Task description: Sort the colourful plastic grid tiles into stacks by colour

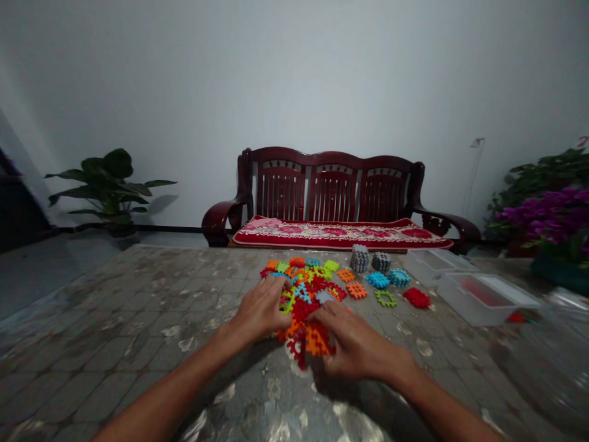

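Note:
A heap of colourful plastic interlocking tiles [317, 281], with notched edges in red, orange, lime and blue, lies on the table in front of me. At its left side is my left hand [263, 310], thumb and fingers apart, fingertips against the tiles. My right hand [352, 341] curves around the near right side, fingers and thumb apart. Orange tiles [316, 339] lie beside its fingers, next to a red tile [299, 347]. Blur and the hands hide part of the near pieces.
Stacked grey tiles [359, 258], blue tiles [378, 280], a lime frame [385, 299] and red tiles [416, 298] sit right of the heap. Clear plastic boxes [478, 307] stand farther right on the patterned table cover [138, 319]. A wooden bench [331, 184] is behind.

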Motion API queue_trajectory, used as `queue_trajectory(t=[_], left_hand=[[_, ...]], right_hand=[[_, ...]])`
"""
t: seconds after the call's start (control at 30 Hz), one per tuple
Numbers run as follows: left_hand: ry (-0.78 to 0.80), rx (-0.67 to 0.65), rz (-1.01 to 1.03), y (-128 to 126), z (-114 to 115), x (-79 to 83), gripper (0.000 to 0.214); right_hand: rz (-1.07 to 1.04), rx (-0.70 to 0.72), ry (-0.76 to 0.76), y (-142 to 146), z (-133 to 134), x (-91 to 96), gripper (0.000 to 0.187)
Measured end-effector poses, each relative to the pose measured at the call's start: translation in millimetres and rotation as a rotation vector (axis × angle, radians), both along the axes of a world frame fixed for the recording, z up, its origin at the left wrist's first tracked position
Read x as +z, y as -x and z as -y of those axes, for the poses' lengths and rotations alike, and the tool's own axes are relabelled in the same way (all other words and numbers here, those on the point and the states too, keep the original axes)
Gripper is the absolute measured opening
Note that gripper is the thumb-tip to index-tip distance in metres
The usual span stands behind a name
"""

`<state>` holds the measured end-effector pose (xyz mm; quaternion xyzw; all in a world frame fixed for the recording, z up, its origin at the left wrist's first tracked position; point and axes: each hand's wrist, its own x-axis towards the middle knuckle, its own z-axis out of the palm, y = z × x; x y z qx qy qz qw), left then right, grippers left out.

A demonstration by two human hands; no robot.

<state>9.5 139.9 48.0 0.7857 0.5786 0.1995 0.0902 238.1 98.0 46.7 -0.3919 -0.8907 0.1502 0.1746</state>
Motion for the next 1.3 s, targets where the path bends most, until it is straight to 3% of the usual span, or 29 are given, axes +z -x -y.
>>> queue_trajectory(t=[0.13, 0.23, 0.33, 0.5, 0.67, 0.87, 1.07, 1.3], left_hand=[[-0.100, 0.029, 0.002, -5.9, -33.1, 0.0, 0.060], [-0.139, 0.159, 0.094, 6.7, -54.5, -9.0, 0.062], [-0.135, 0.337, 0.186, 33.7, -68.2, -28.8, 0.051], [-0.008, 0.567, 0.192, 74.7, -71.7, -71.2, 0.049], [-0.007, 0.514, 0.077, 79.1, -66.6, -86.1, 0.045], [0.000, 0.404, -0.064, 75.2, -67.9, -86.2, 0.044], [-0.018, 0.382, -0.080, 74.6, -69.2, -89.6, 0.040], [-0.051, 0.408, -0.102, 76.5, -78.7, -95.4, 0.040]], right_hand=[[-0.073, -0.106, -0.122, -2.7, -50.4, 11.2, 0.046], [-0.165, -0.141, -0.146, -9.2, -75.5, 3.8, 0.060], [-0.312, -0.254, -0.178, -23.0, -79.9, -18.5, 0.044], [-0.512, -0.564, -0.155, -48.0, -62.5, -72.4, 0.026], [-0.529, -0.679, -0.097, -52.9, -53.4, -101.3, 0.028], [-0.503, -0.607, -0.042, -44.5, -51.8, -94.7, 0.031], [-0.561, -0.607, -0.068, -46.1, -51.1, -89.6, 0.027], [-0.593, -0.627, -0.108, -49.6, -58.0, -96.4, 0.024]])
